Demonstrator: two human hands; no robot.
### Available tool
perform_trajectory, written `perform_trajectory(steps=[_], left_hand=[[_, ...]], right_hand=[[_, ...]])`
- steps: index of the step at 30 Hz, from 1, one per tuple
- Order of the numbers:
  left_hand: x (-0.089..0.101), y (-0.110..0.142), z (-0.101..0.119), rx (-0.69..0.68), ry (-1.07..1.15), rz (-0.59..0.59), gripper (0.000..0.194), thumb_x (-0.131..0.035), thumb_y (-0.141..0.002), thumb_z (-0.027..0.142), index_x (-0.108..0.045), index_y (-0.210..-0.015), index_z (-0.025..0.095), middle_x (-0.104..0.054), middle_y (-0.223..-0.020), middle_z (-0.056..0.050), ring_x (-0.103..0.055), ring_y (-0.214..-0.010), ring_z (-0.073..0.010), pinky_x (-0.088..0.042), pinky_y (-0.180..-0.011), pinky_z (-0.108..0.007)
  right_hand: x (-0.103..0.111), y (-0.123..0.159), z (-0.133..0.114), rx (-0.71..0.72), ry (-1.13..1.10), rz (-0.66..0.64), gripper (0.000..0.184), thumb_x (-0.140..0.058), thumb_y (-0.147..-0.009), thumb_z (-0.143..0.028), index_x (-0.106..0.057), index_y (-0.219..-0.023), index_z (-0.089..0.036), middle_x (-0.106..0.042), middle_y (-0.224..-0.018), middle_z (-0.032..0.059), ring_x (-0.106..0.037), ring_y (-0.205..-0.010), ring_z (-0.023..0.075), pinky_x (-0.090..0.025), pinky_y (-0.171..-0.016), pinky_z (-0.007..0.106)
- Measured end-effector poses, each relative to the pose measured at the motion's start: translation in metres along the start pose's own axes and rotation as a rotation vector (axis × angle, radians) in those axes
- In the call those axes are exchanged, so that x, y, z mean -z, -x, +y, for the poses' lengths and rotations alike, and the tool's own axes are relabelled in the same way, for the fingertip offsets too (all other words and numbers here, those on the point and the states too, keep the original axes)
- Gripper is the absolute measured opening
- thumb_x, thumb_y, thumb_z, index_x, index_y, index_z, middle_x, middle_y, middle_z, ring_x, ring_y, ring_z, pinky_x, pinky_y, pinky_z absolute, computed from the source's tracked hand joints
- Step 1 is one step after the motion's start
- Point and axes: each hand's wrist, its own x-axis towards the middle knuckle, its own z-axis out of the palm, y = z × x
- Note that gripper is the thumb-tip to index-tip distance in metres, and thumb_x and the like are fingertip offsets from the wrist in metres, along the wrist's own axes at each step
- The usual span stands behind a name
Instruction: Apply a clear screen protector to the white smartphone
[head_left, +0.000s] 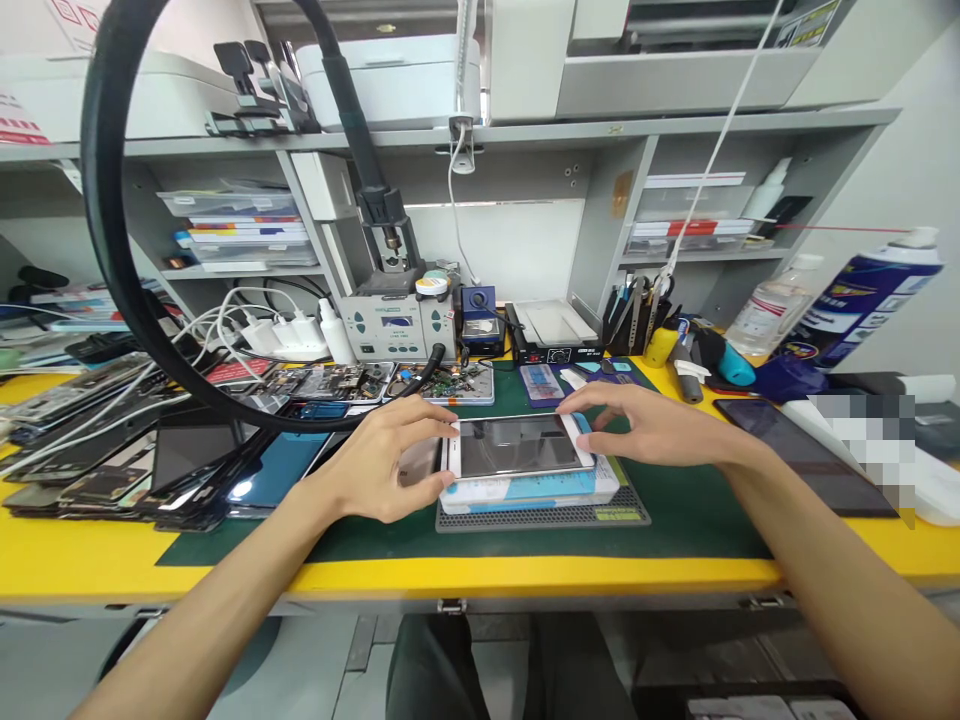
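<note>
We are observing tools [637, 303] in a black holder [616, 338], left hand [390, 455] and right hand [645, 425] gripping the white phone [517, 446] between them.

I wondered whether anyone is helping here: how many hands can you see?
2: the left hand at the left end of the white phone, the right hand at its right end. No other hand shows.
</note>
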Motion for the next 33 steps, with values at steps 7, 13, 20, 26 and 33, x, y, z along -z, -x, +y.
perform_trajectory(steps=[7, 13, 20, 26, 33], left_hand=[[0.000, 0.000, -0.001, -0.001, 0.015, -0.004, 0.032, -0.059, -0.090, 0.034, -0.071, -0.115, 0.018, -0.070, -0.124, -0.014, -0.066, -0.110, -0.0298, -0.054, -0.093, -0.045], [0.001, 0.000, -0.002, 0.002, 0.023, -0.002, 0.029, -0.060, -0.088, 0.030, -0.072, -0.112, 0.018, -0.070, -0.124, -0.013, -0.066, -0.109, -0.0295, -0.054, -0.093, -0.046], [0.001, -0.001, 0.000, -0.006, 0.043, 0.019, 0.030, -0.057, -0.086, 0.023, -0.074, -0.109, 0.017, -0.072, -0.122, -0.013, -0.068, -0.109, -0.0289, -0.055, -0.093, -0.046], [-0.001, 0.000, -0.006, 0.007, 0.012, 0.115, 0.027, -0.054, -0.086, 0.016, -0.078, -0.100, 0.016, -0.075, -0.115, -0.012, -0.070, -0.101, -0.0256, -0.057, -0.088, -0.043], [-0.004, 0.000, -0.008, -0.023, 0.029, 0.133, 0.028, -0.055, -0.084, 0.013, -0.078, -0.099, 0.015, -0.077, -0.107, -0.010, -0.071, -0.097, -0.0250, -0.058, -0.085, -0.042]], right_hand=[[0.001, 0.002, 0.000, 0.000, 0.056, -0.034, 0.062, -0.065, -0.086, -0.061, -0.065, -0.138, -0.028, -0.060, -0.147, 0.0093, -0.068, -0.112, 0.0323, -0.056, -0.088, 0.041], [0.002, 0.003, 0.003, -0.006, 0.061, -0.068, 0.067, -0.065, -0.086, -0.065, -0.061, -0.142, -0.030, -0.057, -0.150, 0.0085, -0.067, -0.115, 0.0321, -0.056, -0.089, 0.041], [0.002, 0.004, 0.005, -0.022, 0.080, -0.080, 0.068, -0.063, -0.086, -0.070, -0.060, -0.142, -0.032, -0.058, -0.149, 0.0071, -0.066, -0.116, 0.0329, -0.055, -0.086, 0.040], [0.000, 0.002, 0.007, -0.027, 0.094, -0.050, 0.068, -0.065, -0.083, -0.070, -0.062, -0.141, -0.033, -0.064, -0.142, 0.0072, -0.067, -0.115, 0.0339, -0.056, -0.087, 0.040], [0.000, 0.000, 0.011, -0.038, 0.089, -0.046, 0.067, -0.066, -0.082, -0.071, -0.063, -0.140, -0.036, -0.063, -0.143, 0.0057, -0.068, -0.113, 0.0336, -0.059, -0.084, 0.042]])
